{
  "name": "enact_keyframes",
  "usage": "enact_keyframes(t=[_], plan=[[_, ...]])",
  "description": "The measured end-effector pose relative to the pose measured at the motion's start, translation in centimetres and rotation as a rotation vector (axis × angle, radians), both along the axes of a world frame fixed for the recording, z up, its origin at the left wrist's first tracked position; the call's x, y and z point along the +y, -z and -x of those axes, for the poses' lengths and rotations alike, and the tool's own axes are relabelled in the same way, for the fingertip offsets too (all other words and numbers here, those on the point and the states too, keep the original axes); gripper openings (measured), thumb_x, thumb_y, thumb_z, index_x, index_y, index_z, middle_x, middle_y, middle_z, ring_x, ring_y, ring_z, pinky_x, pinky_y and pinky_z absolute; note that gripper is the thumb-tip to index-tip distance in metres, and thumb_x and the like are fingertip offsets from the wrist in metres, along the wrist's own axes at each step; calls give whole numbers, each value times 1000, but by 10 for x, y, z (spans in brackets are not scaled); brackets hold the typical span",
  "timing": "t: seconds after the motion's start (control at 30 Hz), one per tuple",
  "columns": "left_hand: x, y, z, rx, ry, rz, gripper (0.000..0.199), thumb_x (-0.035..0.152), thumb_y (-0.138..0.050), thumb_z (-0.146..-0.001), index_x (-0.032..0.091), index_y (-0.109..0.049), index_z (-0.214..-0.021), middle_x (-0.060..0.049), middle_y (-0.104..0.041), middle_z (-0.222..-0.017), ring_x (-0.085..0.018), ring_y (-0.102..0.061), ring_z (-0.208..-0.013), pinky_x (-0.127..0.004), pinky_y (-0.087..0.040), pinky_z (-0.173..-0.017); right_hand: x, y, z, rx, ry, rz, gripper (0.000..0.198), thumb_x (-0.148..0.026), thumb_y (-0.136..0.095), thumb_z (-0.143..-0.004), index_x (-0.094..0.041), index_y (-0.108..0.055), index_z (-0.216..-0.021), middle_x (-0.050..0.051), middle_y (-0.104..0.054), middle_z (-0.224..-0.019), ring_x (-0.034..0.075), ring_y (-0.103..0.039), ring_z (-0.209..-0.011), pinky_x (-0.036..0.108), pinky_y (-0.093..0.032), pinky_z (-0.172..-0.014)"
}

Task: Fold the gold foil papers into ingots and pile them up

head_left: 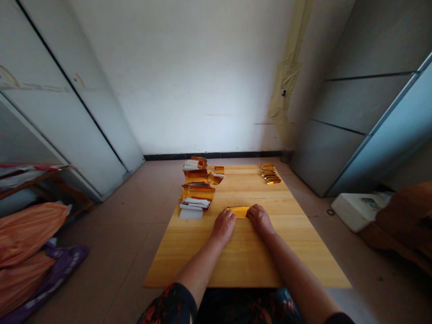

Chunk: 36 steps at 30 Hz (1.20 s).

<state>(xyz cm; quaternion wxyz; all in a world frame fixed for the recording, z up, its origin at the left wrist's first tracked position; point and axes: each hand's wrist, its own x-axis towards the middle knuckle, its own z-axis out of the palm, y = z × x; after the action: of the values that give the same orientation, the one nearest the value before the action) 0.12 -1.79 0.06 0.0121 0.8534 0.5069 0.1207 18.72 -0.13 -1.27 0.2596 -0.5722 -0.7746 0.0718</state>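
A small gold foil paper sheet (pixel 240 212) lies crosswise on the wooden table, between my two hands. My left hand (pixel 224 224) grips its left end with curled fingers. At the opposite end, my right hand (pixel 259 219) has its fingers closed on the sheet's edge. The fingertips of both hands are partly hidden. Beyond my left hand, loose piles of gold foil paper (pixel 198 193) with white backs spread along the table's left side. Several folded gold paper pieces (pixel 270 174) sit in a row near the far right corner.
The wooden table (pixel 249 265) reaches from my lap toward a white wall (pixel 202 81). Grey cabinets (pixel 337 108) stand at the right, near a white box (pixel 357 209) on the floor. Orange and purple bags (pixel 30 238) lie at the left.
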Motion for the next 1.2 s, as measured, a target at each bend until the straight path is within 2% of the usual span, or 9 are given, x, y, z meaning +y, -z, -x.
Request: enact_keyframes(t=[0.17, 0.27, 0.4, 0.5, 0.63, 0.73, 0.8, 1.03, 1.2], plan=[[-9, -2, 3, 50, 9, 14, 26, 8, -39, -86, 19, -61, -94, -7, -60, -98, -20, -52, -95, -31, -42, -82, -7, -17, 11, -176, 47, 33, 15, -18, -51, -85, -19, -66, -84, 7, -60, -92, 16, -52, -88, 24, -36, -75], [-11, -6, -1, 101, -9, 31, 27, 9, -38, -87, 17, -62, -95, -9, -60, -97, -21, -53, -96, -32, -42, -83, -8, -22, 24, -243, 42, 97, 20, -14, -46, -86, -19, -65, -85, 6, -61, -91, 15, -53, -84, 22, -36, -71], [-11, -10, -3, 106, -23, 35, 31, 9, -34, -87, 15, -64, -95, -10, -61, -98, -23, -53, -95, -34, -41, -82, -6, -19, 35, -178, 171, 195, 24, -13, -42, -86, -19, -65, -84, 5, -64, -89, 13, -57, -80, 20, -36, -68], [-12, -8, 1, 64, -11, 18, 31, 10, -35, -88, 17, -63, -98, -9, -61, -100, -22, -52, -96, -34, -41, -82, -7, -18, 38, -124, 207, 194, 20, -14, -45, -84, -18, -64, -81, 6, -65, -90, 13, -58, -82, 20, -37, -70], [-12, -2, 9, 15, 5, -23, 27, 12, -42, -85, 20, -63, -101, -6, -62, -102, -22, -52, -97, -34, -41, -81, -9, -21, 42, -107, 250, 212, 10, -26, -57, -79, -18, -63, -80, 6, -64, -88, 15, -58, -82, 22, -38, -72], [-13, 2, 13, -17, 11, -54, 28, 12, -45, -85, 21, -63, -104, -6, -63, -103, -21, -53, -97, -34, -41, -81, -9, -25, 49, -130, 310, 240, 25, -40, -62, -76, -18, -62, -87, 8, -64, -93, 18, -59, -86, 25, -40, -72], [-13, 3, 14, -34, 2, -65, 28, 11, -47, -83, 21, -63, -104, -6, -64, -103, -21, -53, -97, -34, -41, -81, -10, -29, 52, -148, 327, 268, 29, -43, -62, -75, -18, -62, -90, 9, -63, -96, 20, -59, -89, 26, -40, -72], [-18, -1, 15, -57, -14, -66, 27, 11, -51, -80, 22, -63, -101, -5, -65, -105, -21, -53, -97, -35, -39, -79, -7, -39, 55, -157, 356, 380, 27, -37, -65, -72, -19, -62, -92, 9, -63, -101, 21, -59, -94, 27, -41, -73], [-20, -5, 15, -51, -29, -60, 25, 13, -51, -81, 23, -63, -101, -3, -65, -108, -21, -52, -99, -36, -36, -79, 2, -37, 49, -118, 366, 470, 22, -24, -63, -71, -18, -64, -92, 8, -65, -99, 18, -61, -89, 23, -41, -68]])
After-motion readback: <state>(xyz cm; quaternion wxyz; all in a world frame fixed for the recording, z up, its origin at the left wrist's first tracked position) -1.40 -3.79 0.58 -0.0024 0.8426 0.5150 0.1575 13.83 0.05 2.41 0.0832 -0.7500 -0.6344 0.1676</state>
